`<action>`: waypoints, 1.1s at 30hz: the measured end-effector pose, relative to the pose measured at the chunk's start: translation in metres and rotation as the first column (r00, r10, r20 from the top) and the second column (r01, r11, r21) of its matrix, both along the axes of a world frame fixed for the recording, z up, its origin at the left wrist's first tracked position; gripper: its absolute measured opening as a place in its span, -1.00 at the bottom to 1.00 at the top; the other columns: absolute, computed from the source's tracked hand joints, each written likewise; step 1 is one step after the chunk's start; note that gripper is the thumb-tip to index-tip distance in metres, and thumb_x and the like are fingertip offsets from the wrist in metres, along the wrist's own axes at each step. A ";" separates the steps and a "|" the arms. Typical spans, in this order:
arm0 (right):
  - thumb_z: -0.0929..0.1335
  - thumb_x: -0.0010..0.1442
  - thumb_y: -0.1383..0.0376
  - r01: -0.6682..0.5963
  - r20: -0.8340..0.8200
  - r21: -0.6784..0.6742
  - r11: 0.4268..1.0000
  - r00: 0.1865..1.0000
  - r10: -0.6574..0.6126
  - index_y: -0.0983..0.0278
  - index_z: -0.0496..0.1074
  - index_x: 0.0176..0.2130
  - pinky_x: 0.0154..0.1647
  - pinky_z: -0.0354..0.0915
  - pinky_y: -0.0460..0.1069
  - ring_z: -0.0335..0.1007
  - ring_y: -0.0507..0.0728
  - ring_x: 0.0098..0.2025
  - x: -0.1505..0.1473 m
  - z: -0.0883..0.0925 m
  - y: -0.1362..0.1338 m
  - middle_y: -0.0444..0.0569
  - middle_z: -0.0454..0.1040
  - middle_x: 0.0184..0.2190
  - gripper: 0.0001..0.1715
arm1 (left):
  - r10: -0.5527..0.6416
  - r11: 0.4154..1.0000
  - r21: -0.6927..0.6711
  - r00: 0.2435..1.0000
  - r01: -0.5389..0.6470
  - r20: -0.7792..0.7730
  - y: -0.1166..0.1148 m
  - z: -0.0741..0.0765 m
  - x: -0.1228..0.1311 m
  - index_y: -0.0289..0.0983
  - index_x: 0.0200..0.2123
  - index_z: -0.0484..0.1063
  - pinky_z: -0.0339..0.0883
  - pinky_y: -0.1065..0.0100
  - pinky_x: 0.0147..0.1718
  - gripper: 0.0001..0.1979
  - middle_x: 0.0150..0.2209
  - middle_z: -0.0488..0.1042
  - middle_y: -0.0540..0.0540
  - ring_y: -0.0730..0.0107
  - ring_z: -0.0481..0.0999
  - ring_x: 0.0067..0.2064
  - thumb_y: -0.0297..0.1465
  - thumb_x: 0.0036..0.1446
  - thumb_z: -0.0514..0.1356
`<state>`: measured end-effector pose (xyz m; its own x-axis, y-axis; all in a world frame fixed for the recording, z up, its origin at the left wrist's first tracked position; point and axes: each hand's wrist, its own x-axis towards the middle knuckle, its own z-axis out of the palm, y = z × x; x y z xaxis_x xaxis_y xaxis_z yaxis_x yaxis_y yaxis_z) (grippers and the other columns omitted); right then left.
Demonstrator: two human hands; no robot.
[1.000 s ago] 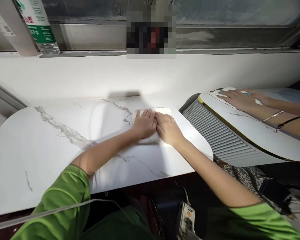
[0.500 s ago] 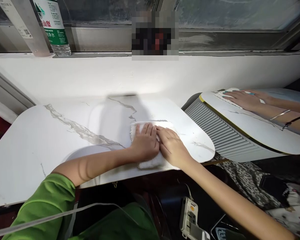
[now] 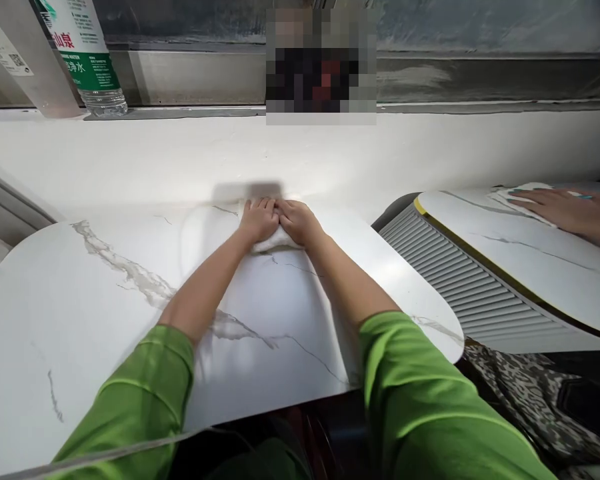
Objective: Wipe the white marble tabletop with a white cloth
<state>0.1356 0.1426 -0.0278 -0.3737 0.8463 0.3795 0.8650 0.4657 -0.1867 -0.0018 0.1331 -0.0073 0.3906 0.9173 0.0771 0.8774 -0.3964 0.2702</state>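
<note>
Left hand (image 3: 260, 221): palm down, fingers extended and close together, pressing on the white cloth (image 3: 279, 241) without curling round it. Right hand (image 3: 303, 223): same posture, on the cloth's right part; the two hands touch at their inner sides. Cloth position: back margin of the marbled tabletop (image 3: 105, 320), right by the white wall (image 3: 180, 157). Hands cover most of it; its near edge shows below them. Whether its far edge meets the wall, I cannot tell.

Edges: wall limits forward travel. Widest stretch of top lies leftward, to a rounded corner; a shorter stretch runs right to a rounded end. Toward the body, surface continues between the forearms to a slanting front edge. Near the right end, a second table (image 3: 555, 273) with ribbed side (image 3: 465, 283); a co-worker's hand (image 3: 555, 205) lies on another cloth (image 3: 527, 189) there. Bottle (image 3: 93, 70) and frosted container (image 3: 40, 77) stand on the ledge, well apart from both hands.
</note>
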 end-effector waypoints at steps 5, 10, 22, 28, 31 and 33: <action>0.15 0.18 0.40 0.042 0.030 0.007 0.999 0.999 -0.043 0.29 0.43 -0.02 0.08 0.28 0.15 0.43 0.32 0.04 -0.003 -0.003 0.009 0.18 0.56 -0.01 -0.55 | 0.016 1.000 0.003 1.000 -0.016 -0.006 0.008 0.001 -0.003 -0.38 0.39 0.06 -0.24 0.09 0.41 -0.44 0.44 0.08 -0.15 0.29 0.00 0.45 -0.42 0.38 -0.22; 0.13 0.20 0.39 -0.016 0.021 0.021 1.000 1.000 0.016 0.34 0.41 0.06 0.18 0.25 0.18 0.39 0.31 0.13 -0.004 -0.005 -0.019 0.19 0.50 0.10 -0.50 | 0.011 0.999 -0.034 0.999 -0.012 -0.034 -0.021 0.004 -0.010 -0.41 0.42 -0.01 -0.30 0.06 0.42 -0.43 0.46 -0.01 -0.16 0.28 -0.07 0.47 -0.40 0.41 -0.23; 0.09 0.31 0.35 -0.063 0.112 0.103 0.993 0.992 0.052 0.49 0.34 0.21 0.35 0.09 0.23 0.22 0.30 0.32 -0.044 -0.006 -0.231 0.24 0.39 0.23 -0.41 | -0.119 0.993 0.014 0.991 0.120 -0.054 -0.212 0.002 -0.061 -0.50 0.39 0.05 -0.23 -0.10 0.41 -0.42 0.44 0.03 -0.31 0.08 -0.03 0.47 -0.40 0.37 -0.15; 0.14 0.25 0.37 -0.118 0.105 0.084 0.989 0.988 0.109 0.54 0.35 0.20 0.36 0.08 0.23 0.18 0.32 0.33 -0.065 -0.001 -0.270 0.28 0.38 0.24 -0.39 | -0.146 0.989 0.019 0.989 0.146 -0.031 -0.250 -0.002 -0.085 -0.50 0.38 0.07 -0.22 -0.15 0.40 -0.41 0.42 0.06 -0.34 0.03 -0.02 0.46 -0.38 0.35 -0.13; 0.13 0.25 0.36 -0.144 0.076 0.049 0.988 0.987 0.140 0.51 0.36 0.18 0.34 0.10 0.23 0.22 0.32 0.30 -0.071 0.001 -0.245 0.26 0.40 0.21 -0.41 | -0.107 0.994 0.015 0.994 0.108 -0.030 -0.231 -0.002 -0.089 -0.50 0.37 0.08 -0.22 -0.15 0.40 -0.42 0.42 0.08 -0.34 0.06 0.00 0.46 -0.39 0.35 -0.14; 0.13 0.26 0.37 -0.153 0.057 0.015 0.988 0.987 0.152 0.50 0.36 0.19 0.34 0.10 0.23 0.23 0.32 0.29 -0.077 0.001 -0.218 0.25 0.40 0.21 -0.41 | -0.064 0.998 0.026 0.997 0.065 -0.030 -0.208 -0.003 -0.093 -0.49 0.36 0.08 -0.20 -0.14 0.40 -0.43 0.41 0.09 -0.34 0.07 0.02 0.45 -0.40 0.36 -0.16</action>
